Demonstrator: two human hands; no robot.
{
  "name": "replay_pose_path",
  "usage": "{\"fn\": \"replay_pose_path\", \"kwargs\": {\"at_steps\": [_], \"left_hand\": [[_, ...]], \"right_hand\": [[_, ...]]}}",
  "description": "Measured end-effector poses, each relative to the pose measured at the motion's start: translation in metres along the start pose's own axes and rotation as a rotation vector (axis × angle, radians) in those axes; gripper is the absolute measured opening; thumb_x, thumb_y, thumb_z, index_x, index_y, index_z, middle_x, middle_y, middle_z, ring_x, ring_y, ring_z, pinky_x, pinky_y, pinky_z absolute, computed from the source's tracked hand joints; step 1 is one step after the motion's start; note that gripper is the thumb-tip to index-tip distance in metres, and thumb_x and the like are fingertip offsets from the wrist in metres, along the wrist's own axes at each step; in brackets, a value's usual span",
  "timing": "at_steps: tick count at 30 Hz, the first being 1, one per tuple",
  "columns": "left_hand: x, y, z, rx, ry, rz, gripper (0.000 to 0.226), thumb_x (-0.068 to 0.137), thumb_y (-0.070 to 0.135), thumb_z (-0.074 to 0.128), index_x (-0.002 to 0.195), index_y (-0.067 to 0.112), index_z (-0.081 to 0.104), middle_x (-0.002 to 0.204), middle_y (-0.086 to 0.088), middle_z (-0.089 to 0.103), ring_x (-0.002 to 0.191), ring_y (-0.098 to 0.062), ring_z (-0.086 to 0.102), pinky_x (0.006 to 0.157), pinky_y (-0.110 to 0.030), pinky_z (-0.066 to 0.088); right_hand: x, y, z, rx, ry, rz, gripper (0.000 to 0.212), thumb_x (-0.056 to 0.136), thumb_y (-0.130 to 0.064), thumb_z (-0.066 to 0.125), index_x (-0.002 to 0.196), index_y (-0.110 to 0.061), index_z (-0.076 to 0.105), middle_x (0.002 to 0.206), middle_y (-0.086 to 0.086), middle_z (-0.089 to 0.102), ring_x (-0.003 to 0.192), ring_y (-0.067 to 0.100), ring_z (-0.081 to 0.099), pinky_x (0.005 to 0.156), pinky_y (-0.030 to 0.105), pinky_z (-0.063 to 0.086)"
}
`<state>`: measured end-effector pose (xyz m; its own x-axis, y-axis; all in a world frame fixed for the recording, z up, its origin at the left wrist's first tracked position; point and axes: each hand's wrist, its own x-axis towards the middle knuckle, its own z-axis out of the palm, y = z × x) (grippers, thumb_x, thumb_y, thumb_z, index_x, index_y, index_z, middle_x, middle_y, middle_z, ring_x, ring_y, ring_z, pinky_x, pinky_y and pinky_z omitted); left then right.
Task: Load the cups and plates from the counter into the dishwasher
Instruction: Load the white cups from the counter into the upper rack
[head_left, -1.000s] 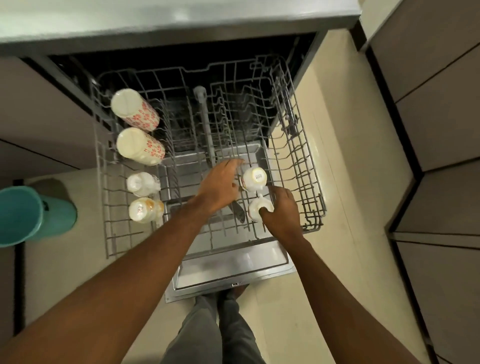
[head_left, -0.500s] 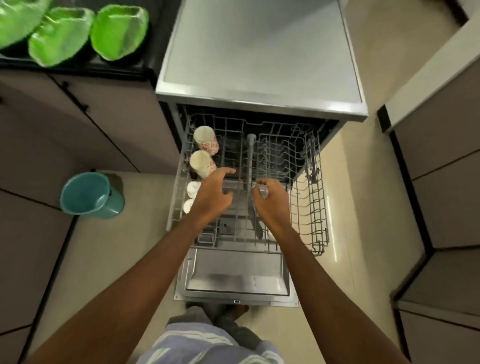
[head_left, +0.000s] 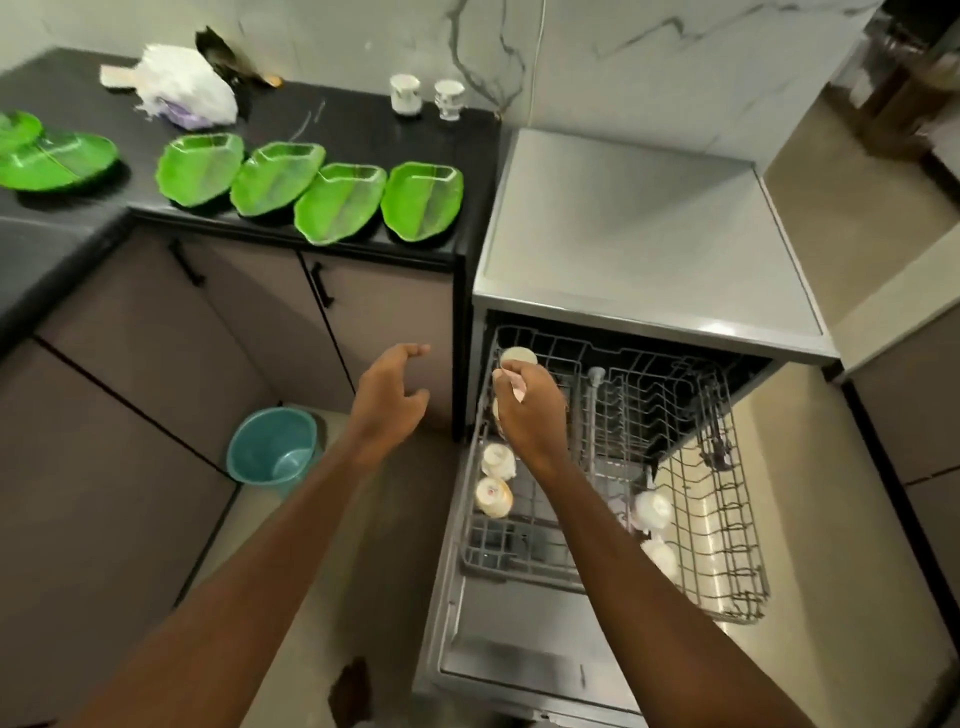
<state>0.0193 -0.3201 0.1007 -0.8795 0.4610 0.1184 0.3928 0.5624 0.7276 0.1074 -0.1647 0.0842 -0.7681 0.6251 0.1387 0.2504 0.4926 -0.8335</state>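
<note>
Several green leaf-shaped plates (head_left: 338, 209) lie in a row on the black counter (head_left: 358, 130). Two small white cups (head_left: 405, 93) stand at its back by the wall. The dishwasher's lower rack (head_left: 727, 525) is pulled out over the open door (head_left: 519, 654). Cups lie along the rack's left side (head_left: 493, 498) and two white ones at its right (head_left: 652, 509). My left hand (head_left: 394, 397) hangs open in the air in front of the cabinet. My right hand (head_left: 532, 415) hovers over the rack's left side with loosely curled fingers, hiding part of a floral cup (head_left: 518, 356).
A teal bucket (head_left: 272, 451) stands on the floor left of the dishwasher. A white plastic bag (head_left: 184, 92) lies at the back left of the counter. The dishwasher's grey top (head_left: 639, 234) adjoins the counter. Cabinet fronts close in on the right.
My view has lifted and swung left, so the counter now shows. Both hands have risen off the two white cups in the rack and moved left, the left hand out past the rack.
</note>
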Motion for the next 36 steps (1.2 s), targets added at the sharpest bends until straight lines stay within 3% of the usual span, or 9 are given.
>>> {"fn": "replay_pose_path", "kwargs": {"at_steps": [3,6,10,14,18,23,30,34,36], "left_hand": [[0.017,-0.024,-0.035,0.001,0.008,0.025,0.053,0.078,-0.004,0.063,0.129,0.009,0.055,0.130,-0.004,0.059,0.107,-0.033,0.058,0.097,-0.028,0.041],[0.036,-0.056,-0.079,-0.012,-0.008,0.054,0.054,0.077,-0.006,0.061,0.129,0.007,0.055,0.132,-0.006,0.057,0.123,-0.022,0.053,0.103,-0.022,0.036],[0.064,-0.089,-0.127,-0.015,0.027,0.089,0.052,0.077,-0.005,0.062,0.128,0.006,0.056,0.129,-0.009,0.059,0.120,-0.024,0.054,0.102,-0.028,0.038],[0.085,-0.110,-0.154,-0.032,0.072,0.114,0.051,0.078,-0.003,0.064,0.127,0.005,0.056,0.129,-0.008,0.059,0.121,-0.020,0.053,0.097,-0.016,0.035],[0.106,-0.120,-0.166,-0.059,0.123,0.113,0.050,0.077,-0.004,0.063,0.126,0.004,0.057,0.126,-0.009,0.061,0.121,-0.020,0.054,0.097,-0.012,0.032],[0.142,-0.124,-0.177,-0.070,0.125,0.135,0.050,0.080,0.002,0.066,0.129,0.006,0.054,0.128,-0.007,0.059,0.117,-0.021,0.056,0.101,-0.023,0.038],[0.210,-0.133,-0.176,-0.083,0.138,0.115,0.052,0.082,0.007,0.066,0.132,0.009,0.052,0.129,-0.005,0.057,0.117,-0.016,0.055,0.097,-0.016,0.037],[0.267,-0.134,-0.171,-0.081,0.133,0.130,0.053,0.080,0.005,0.066,0.131,0.008,0.051,0.129,-0.006,0.057,0.120,-0.020,0.053,0.102,-0.024,0.040],[0.291,-0.135,-0.170,-0.044,0.130,0.139,0.051,0.081,0.004,0.067,0.130,0.006,0.052,0.129,-0.008,0.057,0.124,-0.020,0.050,0.102,-0.019,0.034]], "right_hand": [[0.010,-0.030,0.032,-0.012,0.023,-0.024,0.029,0.095,-0.023,0.057,0.116,-0.006,0.065,0.114,0.008,0.066,0.110,0.020,0.058,0.093,0.024,0.039],[0.018,-0.064,0.071,-0.009,0.060,-0.033,0.029,0.094,-0.025,0.058,0.117,-0.008,0.065,0.116,0.006,0.065,0.111,0.019,0.058,0.094,0.023,0.038],[0.032,-0.106,0.113,0.002,0.074,-0.029,0.031,0.095,-0.025,0.057,0.119,-0.007,0.063,0.120,0.007,0.063,0.114,0.018,0.056,0.094,0.019,0.035],[0.050,-0.134,0.140,-0.023,0.071,-0.079,0.034,0.095,-0.026,0.056,0.122,-0.005,0.062,0.121,0.007,0.063,0.115,0.019,0.056,0.095,0.020,0.035],[0.067,-0.149,0.158,-0.020,0.071,-0.103,0.035,0.096,-0.027,0.056,0.124,-0.007,0.061,0.125,0.006,0.061,0.119,0.016,0.053,0.096,0.015,0.032],[0.098,-0.162,0.178,-0.040,0.082,-0.134,0.035,0.096,-0.027,0.055,0.125,-0.008,0.060,0.125,0.005,0.061,0.119,0.015,0.053,0.095,0.012,0.029],[0.166,-0.163,0.206,-0.010,0.080,-0.142,0.035,0.096,-0.029,0.055,0.125,-0.010,0.059,0.123,0.003,0.059,0.115,0.013,0.053,0.093,0.020,0.039],[0.227,-0.162,0.217,-0.041,0.121,-0.161,0.035,0.094,-0.022,0.057,0.124,-0.004,0.059,0.122,0.011,0.061,0.116,0.021,0.054,0.092,0.013,0.029],[0.249,-0.163,0.219,-0.043,0.128,-0.147,0.035,0.094,-0.022,0.058,0.124,-0.003,0.059,0.122,0.012,0.061,0.116,0.022,0.054,0.089,0.010,0.027]]}}
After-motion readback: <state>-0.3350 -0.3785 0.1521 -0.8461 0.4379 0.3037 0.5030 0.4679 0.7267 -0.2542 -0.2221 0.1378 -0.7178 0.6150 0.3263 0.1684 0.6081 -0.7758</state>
